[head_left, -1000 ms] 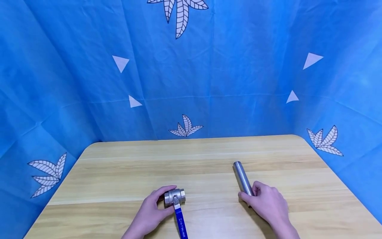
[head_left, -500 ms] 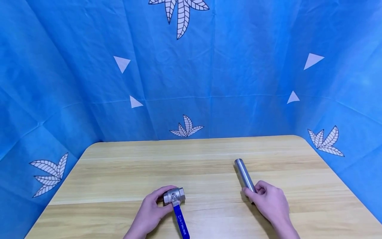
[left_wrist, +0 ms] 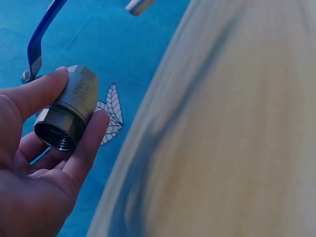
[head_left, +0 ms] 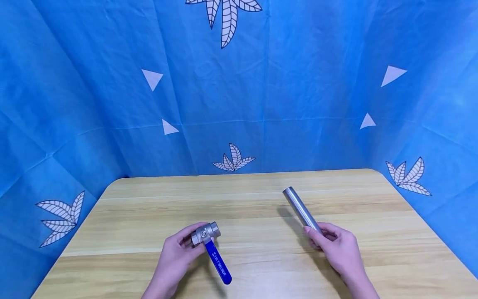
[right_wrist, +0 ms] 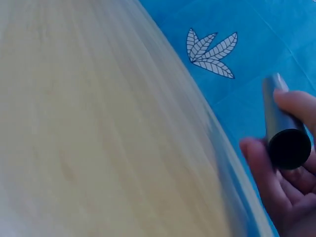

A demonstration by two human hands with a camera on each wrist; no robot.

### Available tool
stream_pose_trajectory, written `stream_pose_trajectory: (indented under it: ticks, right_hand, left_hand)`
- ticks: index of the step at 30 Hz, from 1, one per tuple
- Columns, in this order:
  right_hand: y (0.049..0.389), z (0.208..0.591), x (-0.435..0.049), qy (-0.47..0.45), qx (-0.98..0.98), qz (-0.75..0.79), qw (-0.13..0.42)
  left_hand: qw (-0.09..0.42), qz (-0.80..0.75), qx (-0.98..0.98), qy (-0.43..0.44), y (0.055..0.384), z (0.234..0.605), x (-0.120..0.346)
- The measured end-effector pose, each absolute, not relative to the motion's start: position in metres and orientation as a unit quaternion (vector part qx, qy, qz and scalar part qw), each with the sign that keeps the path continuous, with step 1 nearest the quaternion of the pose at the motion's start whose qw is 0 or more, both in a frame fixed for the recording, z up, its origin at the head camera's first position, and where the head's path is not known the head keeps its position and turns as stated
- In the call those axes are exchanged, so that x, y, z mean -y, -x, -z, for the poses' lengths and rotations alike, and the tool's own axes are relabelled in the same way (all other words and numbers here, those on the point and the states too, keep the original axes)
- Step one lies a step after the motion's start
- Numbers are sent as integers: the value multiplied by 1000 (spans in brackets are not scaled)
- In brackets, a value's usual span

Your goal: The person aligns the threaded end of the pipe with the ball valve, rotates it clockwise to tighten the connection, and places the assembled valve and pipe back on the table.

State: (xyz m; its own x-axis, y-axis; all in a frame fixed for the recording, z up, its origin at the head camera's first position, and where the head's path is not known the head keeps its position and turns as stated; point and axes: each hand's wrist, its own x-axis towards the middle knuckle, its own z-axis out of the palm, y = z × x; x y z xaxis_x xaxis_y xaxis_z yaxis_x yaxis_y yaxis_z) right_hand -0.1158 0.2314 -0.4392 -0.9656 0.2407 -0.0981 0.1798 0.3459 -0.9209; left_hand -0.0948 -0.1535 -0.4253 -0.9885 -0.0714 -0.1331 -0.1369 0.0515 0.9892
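Observation:
A metal ball valve (head_left: 205,233) with a blue lever handle (head_left: 218,262) is gripped by my left hand (head_left: 175,257), thumb and fingers around its body. In the left wrist view the valve (left_wrist: 81,96) shows a threaded open end facing the camera. My right hand (head_left: 340,249) holds the near end of a straight metal pipe (head_left: 300,209), which slants up and to the left. The pipe's dark hollow end (right_wrist: 290,149) faces the right wrist camera, between thumb and fingers. Both things cast shadows on the table and appear raised off it.
The light wooden table (head_left: 239,195) spans the space below both hands, with rounded far corners. A blue curtain (head_left: 298,83) with white leaf and triangle prints surrounds its back and sides.
Both hands have lifted off the tabletop. The ball valve has moved up and left, its lever swinging to the right. The pipe's far end has risen and tilted left.

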Motion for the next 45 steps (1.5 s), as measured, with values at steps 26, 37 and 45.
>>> stream_pose_trajectory:
  ticks: [26,37,45]
  right_hand:
    - [101,382,-229,-74,698,-712,24]
    - [102,383,-223,-92,682,-724,48]
    - [103,385,-221,-99,664,-738,60]
  left_hand:
    - [28,-716,-695,57,87,389,144]
    - [35,-715,-697,46,86,389,137]
    - [35,-716,-696,49,86,390,137]
